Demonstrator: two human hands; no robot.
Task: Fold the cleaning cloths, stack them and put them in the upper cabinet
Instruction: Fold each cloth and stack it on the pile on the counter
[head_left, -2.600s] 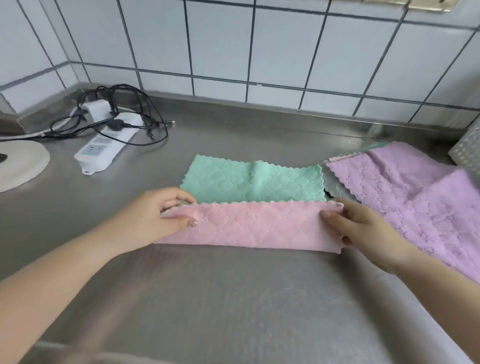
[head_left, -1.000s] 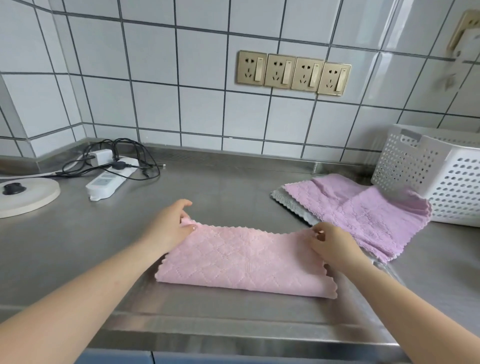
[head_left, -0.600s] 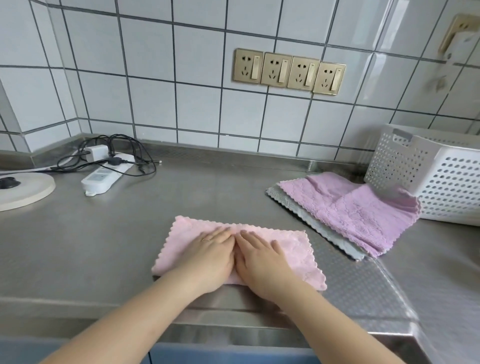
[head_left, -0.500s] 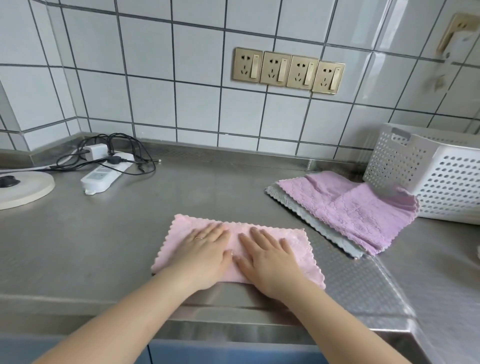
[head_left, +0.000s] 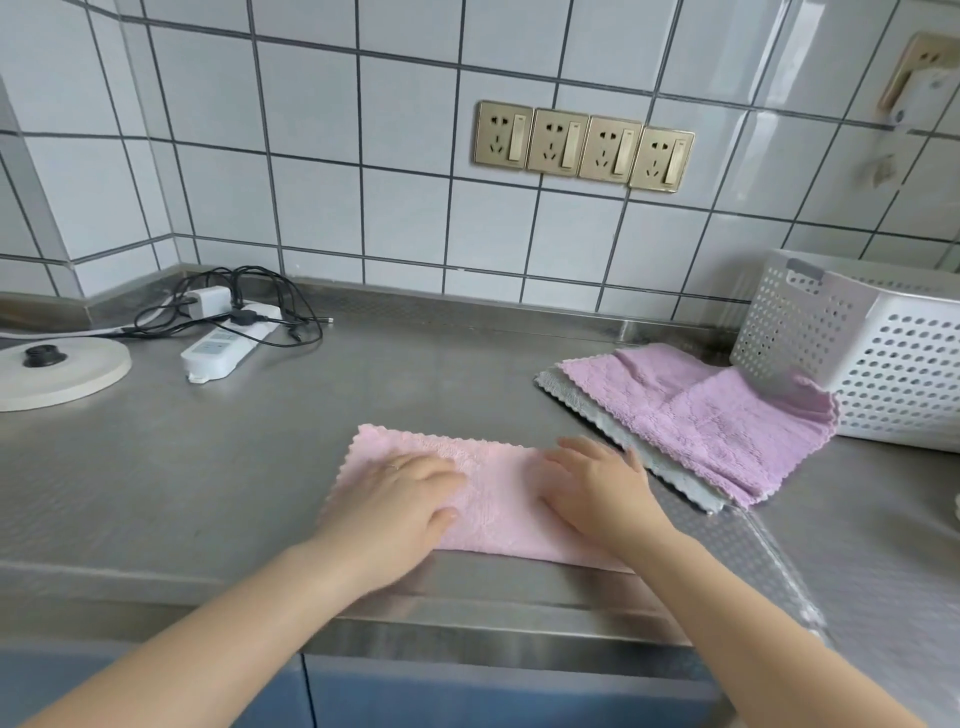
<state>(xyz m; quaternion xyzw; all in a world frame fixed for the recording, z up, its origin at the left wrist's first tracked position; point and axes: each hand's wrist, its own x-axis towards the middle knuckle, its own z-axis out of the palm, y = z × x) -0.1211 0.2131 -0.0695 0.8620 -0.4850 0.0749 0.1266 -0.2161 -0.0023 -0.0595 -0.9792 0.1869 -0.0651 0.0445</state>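
A pink cleaning cloth (head_left: 493, 493), folded into a long strip, lies near the front edge of the steel counter (head_left: 208, 467). My left hand (head_left: 400, 499) presses flat on its left half. My right hand (head_left: 597, 488) presses flat on its right half, fingers straight. A purple cloth (head_left: 717, 415) lies unfolded to the right on top of a grey cloth (head_left: 654, 462). No upper cabinet is in sight.
A white perforated basket (head_left: 872, 353) stands at the right, touching the purple cloth. At the back left lie a white power strip (head_left: 223, 348) with black cables and a round white base (head_left: 57, 369). Wall sockets (head_left: 582, 145) sit on the tiles.
The pink cloth was folded over its green side into a strip. My hands then lay together on its middle and have since slid apart toward the two ends.
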